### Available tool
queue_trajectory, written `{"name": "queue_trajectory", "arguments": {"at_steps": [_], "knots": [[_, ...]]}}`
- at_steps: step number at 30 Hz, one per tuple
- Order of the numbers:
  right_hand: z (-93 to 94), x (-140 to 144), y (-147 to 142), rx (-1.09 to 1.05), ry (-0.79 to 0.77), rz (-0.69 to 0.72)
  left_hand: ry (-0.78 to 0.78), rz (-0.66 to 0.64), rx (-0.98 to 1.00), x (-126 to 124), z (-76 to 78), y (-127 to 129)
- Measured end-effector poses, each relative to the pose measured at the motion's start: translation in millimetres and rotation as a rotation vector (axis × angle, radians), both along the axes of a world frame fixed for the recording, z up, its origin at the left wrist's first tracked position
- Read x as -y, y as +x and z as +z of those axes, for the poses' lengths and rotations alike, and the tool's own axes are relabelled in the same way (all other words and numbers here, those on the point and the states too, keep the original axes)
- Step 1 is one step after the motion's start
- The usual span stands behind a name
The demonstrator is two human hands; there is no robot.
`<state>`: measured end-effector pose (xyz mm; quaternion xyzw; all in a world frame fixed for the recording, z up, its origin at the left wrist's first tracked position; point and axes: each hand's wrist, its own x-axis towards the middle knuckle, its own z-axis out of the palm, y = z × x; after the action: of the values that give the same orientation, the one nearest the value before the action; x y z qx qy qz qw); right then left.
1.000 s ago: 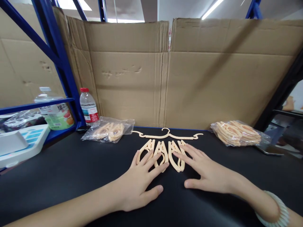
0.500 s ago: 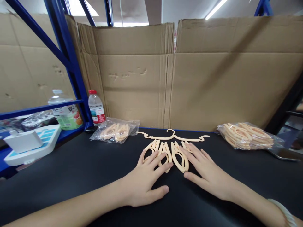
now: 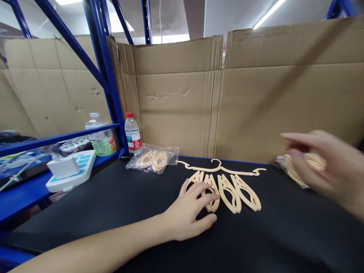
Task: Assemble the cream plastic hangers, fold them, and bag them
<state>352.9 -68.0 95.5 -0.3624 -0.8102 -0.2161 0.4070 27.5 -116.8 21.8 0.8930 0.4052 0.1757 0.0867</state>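
Observation:
My left hand (image 3: 189, 212) lies with fingers spread over the two left-hand folded hangers, partly covering the leftmost folded hanger (image 3: 196, 179) and the one beside it (image 3: 212, 204). Two more cream plastic folding hangers, a folded hanger (image 3: 229, 195) and another folded hanger (image 3: 248, 193), rest uncovered on the black table. Behind this row lies an unfolded hanger (image 3: 199, 168), its hook pointing away from me. My right hand (image 3: 327, 163) is raised at the right, blurred, index finger stretched and apart from the thumb, in front of a bag of folded hangers (image 3: 292, 170).
A second plastic bag with hangers (image 3: 153, 159) lies at the back left, near a red-capped water bottle (image 3: 132, 134). Blue shelf posts (image 3: 109, 79), a larger juice bottle (image 3: 102, 140) and a white power strip (image 3: 85, 170) stand left. Cardboard (image 3: 176, 110) walls the back.
My right hand has left the folded hangers and moved up and right, uncovering the rightmost one. My left hand stays on the hangers. The view has swung somewhat, shifting the scene rightward.

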Motion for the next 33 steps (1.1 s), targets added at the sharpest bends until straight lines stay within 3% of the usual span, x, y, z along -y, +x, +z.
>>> {"name": "queue_trajectory", "arguments": {"at_steps": [2,4,7,10,20,29,33], "knots": [[-11.3,-39,2,0.086,-0.180,-0.034,0.009,0.005,0.014,0,-0.9,1],[-36.4,-71,10,0.188,-0.403,-0.038,0.020,0.003,0.027,0,-1.4,1],[-79.7,-96,22,0.186,-0.454,-0.049,0.025,-0.008,0.047,0,-1.3,1],[-104.4,-99,22,0.214,-0.484,-0.025,0.019,-0.023,0.071,-1,-1.4,1],[-97.4,-92,3,0.279,-0.498,-0.037,0.086,0.010,0.166,-7,-8.3,0],[-97.1,-83,10,0.064,-0.508,-0.077,0.107,0.000,0.273,-6,-1.9,2],[-90.6,-77,13,-0.002,-0.549,-0.051,0.086,0.052,0.381,-8,3.8,0]]}}
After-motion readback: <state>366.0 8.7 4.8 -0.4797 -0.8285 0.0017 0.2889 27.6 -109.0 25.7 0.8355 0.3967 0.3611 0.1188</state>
